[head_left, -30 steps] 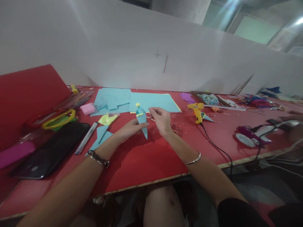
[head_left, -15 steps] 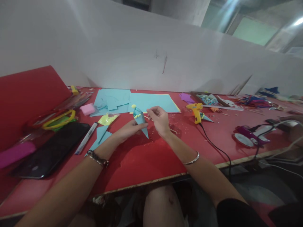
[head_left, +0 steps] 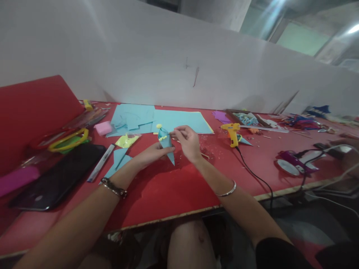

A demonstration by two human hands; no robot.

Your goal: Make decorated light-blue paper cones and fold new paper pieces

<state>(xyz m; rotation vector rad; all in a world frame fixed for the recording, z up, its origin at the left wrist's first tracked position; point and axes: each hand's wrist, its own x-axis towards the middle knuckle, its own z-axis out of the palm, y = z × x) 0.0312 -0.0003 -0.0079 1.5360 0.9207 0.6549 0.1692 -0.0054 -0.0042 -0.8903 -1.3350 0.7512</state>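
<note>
**Blue paper cone (head_left: 167,145) pinched near its rim and easily crushed**

The left hand (head_left: 153,154) holds the cone between thumb and fingers, tip pointing down and toward the near side, above the middle of the red table (head_left: 179,190). Yellow trim (head_left: 163,138) runs along its upper edge, and a yellow ball (head_left: 159,126) sits at the top. The right hand (head_left: 188,142) is just to the right of the rim, thumb and fingertips drawn close together; whether something small is between them, I cannot tell.

The paper looks thin, so too firm a squeeze from the left thumb could crease the wall, while too loose a hold could let the cone swivel. A push from the right fingertips against the rim might bend it or knock the trim out of line.

Farther right, a yellow glue gun (head_left: 231,132) stands beside another blue cone (head_left: 245,141). Its black cord (head_left: 251,169) drops over the near edge; an arm catching that cord could topple the gun onto the neighbouring cone.
</note>
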